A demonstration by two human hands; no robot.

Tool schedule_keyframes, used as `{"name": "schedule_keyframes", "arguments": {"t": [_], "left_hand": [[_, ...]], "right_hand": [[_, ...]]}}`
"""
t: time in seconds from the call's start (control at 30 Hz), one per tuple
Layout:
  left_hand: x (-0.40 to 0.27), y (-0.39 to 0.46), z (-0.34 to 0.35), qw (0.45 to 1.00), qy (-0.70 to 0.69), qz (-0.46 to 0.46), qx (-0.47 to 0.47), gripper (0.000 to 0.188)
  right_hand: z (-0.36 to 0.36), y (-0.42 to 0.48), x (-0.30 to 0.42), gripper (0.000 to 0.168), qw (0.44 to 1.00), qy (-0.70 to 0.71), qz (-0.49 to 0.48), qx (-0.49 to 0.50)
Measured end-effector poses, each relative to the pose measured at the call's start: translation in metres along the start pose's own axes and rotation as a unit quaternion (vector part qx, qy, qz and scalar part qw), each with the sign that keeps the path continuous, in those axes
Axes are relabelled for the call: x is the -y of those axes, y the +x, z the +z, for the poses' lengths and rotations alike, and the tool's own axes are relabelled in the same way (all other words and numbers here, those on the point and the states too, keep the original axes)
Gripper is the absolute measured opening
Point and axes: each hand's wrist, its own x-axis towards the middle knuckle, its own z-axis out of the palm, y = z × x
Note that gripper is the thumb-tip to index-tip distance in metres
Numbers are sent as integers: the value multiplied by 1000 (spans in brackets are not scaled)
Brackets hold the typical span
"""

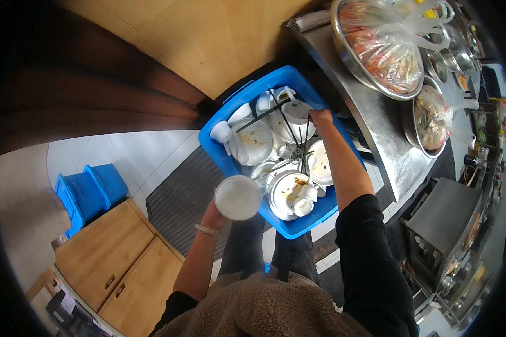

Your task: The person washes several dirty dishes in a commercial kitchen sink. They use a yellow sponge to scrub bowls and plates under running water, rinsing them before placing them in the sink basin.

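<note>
In my left hand (215,215) is a round white bowl (238,198), held beside the near left edge of a blue plastic tub (295,233). The tub is heaped with used white dishes, among them a soiled plate (289,193), a large bowl (253,141), small cups (303,206), a white spoon (311,166), a clear glass (290,152) and dark chopsticks (263,116). My right hand (320,119) reaches into the tub's far right part, its fingers closed at the rim of another white bowl (297,110). Food scraps cling to several dishes.
A steel counter (369,113) at the right carries steel basins (377,84) holding clear bags of food. Wooden cabinets (122,269) stand at the lower left with blue bins (90,191) beyond them. A dark ribbed mat (181,189) lies on the tiled floor.
</note>
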Motion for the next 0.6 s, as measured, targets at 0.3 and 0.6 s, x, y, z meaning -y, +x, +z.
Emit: {"name": "schedule_keyframes", "arguments": {"t": [0.3,0.6], "left_hand": [[-1,2,31,986,156,59,18,31],[-4,8,51,978,-201,-45,-37,41]], "right_hand": [[-72,-95,87,21,930,-353,-97,-14],[-101,-174,87,23,932,-253,-260,-16]]}}
